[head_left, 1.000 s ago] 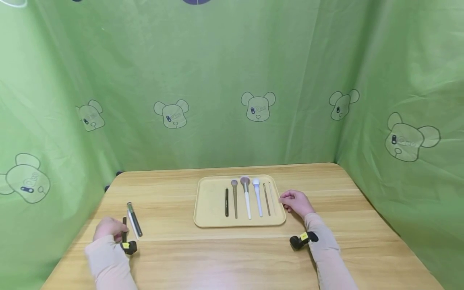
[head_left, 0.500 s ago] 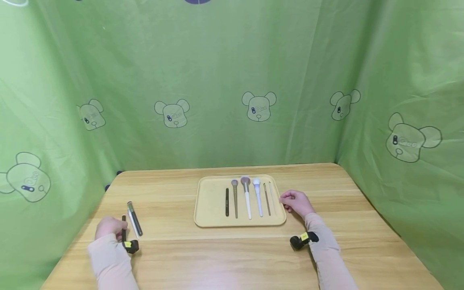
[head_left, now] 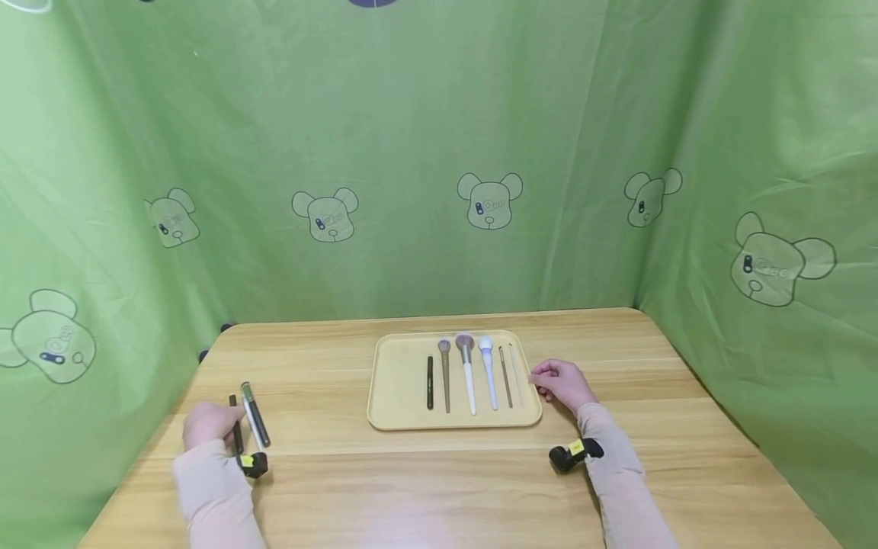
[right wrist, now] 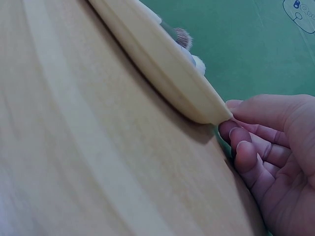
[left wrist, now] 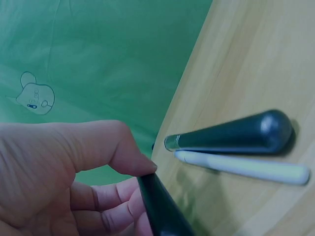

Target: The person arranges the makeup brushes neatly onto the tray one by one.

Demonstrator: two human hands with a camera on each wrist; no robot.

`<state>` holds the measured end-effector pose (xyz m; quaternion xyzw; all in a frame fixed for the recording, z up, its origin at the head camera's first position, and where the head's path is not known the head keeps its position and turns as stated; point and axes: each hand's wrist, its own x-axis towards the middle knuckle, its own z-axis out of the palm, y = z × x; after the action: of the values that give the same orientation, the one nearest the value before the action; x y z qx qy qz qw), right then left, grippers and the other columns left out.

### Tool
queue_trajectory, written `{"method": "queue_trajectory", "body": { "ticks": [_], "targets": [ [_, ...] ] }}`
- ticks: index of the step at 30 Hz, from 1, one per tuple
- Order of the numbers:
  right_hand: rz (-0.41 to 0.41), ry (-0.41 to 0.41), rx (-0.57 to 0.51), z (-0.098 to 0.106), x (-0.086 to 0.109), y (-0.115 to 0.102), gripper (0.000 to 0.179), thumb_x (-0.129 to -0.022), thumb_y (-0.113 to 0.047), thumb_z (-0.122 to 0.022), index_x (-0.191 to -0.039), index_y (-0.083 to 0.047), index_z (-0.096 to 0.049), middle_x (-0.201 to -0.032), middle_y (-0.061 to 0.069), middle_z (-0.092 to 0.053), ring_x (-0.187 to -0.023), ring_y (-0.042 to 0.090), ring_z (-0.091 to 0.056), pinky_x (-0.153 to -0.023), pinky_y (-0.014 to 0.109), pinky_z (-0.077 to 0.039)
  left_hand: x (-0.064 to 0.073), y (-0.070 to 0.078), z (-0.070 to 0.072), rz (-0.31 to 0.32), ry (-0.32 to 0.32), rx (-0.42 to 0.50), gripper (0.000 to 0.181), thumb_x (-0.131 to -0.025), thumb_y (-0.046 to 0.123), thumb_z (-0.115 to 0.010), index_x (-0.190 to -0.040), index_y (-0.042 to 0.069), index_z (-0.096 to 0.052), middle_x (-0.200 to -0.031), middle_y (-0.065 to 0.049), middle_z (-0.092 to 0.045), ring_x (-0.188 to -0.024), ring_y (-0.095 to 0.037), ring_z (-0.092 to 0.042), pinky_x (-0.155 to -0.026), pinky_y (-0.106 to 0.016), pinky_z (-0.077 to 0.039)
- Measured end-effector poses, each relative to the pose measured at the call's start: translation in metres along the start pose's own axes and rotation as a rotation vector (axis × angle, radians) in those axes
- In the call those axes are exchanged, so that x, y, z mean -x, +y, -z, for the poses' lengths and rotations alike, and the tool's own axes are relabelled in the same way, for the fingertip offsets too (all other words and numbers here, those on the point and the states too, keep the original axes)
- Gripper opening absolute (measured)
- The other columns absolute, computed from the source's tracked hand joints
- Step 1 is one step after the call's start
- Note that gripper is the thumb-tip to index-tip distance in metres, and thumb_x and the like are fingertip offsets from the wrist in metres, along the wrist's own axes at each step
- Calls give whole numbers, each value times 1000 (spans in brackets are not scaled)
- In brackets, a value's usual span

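My left hand (head_left: 209, 424) pinches a slim black tapered stick (left wrist: 162, 209), like a brush handle, between thumb and fingers at the table's left; its far end is out of the left wrist view. Just right of it, a thick dark handle with a silvery band (left wrist: 236, 132) and a thin white stick (left wrist: 246, 168) lie side by side. My right hand (head_left: 562, 385) grips the right rim of a cream tray (right wrist: 197, 101), thumb on top and fingers below. On the tray lie makeup brushes in a row, among them a large white-handled brush (head_left: 469, 374).
Also on the tray are a short black stick (head_left: 430, 383), a brown brush (head_left: 446, 377), a pale lilac brush (head_left: 489, 374) and a thin brown brush (head_left: 506, 377). The tray's left part is bare. Green curtains (head_left: 405, 252) enclose the wooden table (head_left: 411, 496).
My left hand has moved slightly right and farther from me, carrying the black stick closer to the two lying pieces. The right hand and the tray stay put.
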<state>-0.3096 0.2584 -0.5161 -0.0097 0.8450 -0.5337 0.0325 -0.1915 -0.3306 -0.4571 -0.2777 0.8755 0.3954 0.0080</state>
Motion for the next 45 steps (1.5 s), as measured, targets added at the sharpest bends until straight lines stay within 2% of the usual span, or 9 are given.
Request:
{"method": "queue_trajectory", "body": {
  "ticks": [9,15,17,20,25,31,35,40,45],
  "targets": [
    [-4,-1,5,1,0,1,26,-87,-13,-69,-103,7,-62,-69,-3,-61,-61,9,-55,-53,23,-51,6,18,-4,-64,51,-9,28,-83,26,-63,-64,6,-56,-48,2,-50,-47,-15,-48,-51,-29,-40],
    [-7,1,2,0,1,-1,26,-87,-13,-69,-103,7,-63,-68,-3,-62,-60,9,-55,-53,22,-50,6,28,-10,-89,71,-33,31,-86,28,-63,-69,3,-59,-46,1,-52,-45,-14,-50,-50,-27,-40],
    [-7,-1,6,0,1,-2,26,-87,-12,-69,-102,8,-62,-68,-2,-62,-60,8,-56,-53,22,-50,5,33,-13,-95,68,-55,32,-86,28,-61,-66,3,-60,-44,1,-53,-44,-14,-51,-51,-27,-40],
    [-6,-4,7,-1,2,-4,27,-87,-12,-69,-103,8,-62,-69,-1,-62,-60,8,-55,-53,22,-50,4,39,-18,-136,81,-103,35,-86,29,-61,-60,7,-58,-43,1,-54,-45,-15,-53,-52,-26,-40],
    [-5,-5,13,0,4,-7,28,-87,-13,-70,-104,9,-62,-70,-1,-63,-60,8,-55,-54,22,-50,4,50,-28,-183,95,-126,38,-85,29,-62,-52,13,-50,-45,1,-53,-47,-16,-52,-50,-26,-39],
    [-7,-3,9,0,4,-6,27,-88,-12,-69,-104,9,-62,-70,-1,-63,-60,8,-55,-54,22,-50,5,61,-40,-221,110,-144,37,-82,29,-64,-53,15,-47,-50,1,-51,-49,-16,-49,-48,-27,-37],
    [-5,1,14,0,2,-3,26,-88,-13,-69,-103,8,-62,-69,-2,-62,-61,9,-55,-54,22,-50,5,70,-48,-236,103,-159,38,-83,28,-64,-53,15,-44,-49,3,-47,-49,-15,-47,-50,-26,-37],
    [-2,3,9,1,0,-1,26,-87,-12,-69,-103,8,-62,-68,-2,-61,-60,9,-55,-53,22,-50,6,84,-63,-271,61,-143,43,-84,25,-65,-50,17,-39,-45,7,-37,-44,-11,-40,-47,-25,-36],
    [-1,0,6,0,0,-1,27,-87,-12,-69,-104,9,-62,-68,-2,-61,-60,9,-55,-53,22,-51,11,98,-80,-291,42,-115,43,-82,22,-66,-50,18,-38,-44,7,-36,-43,-10,-38,-45,-24,-35]
  ]
}}
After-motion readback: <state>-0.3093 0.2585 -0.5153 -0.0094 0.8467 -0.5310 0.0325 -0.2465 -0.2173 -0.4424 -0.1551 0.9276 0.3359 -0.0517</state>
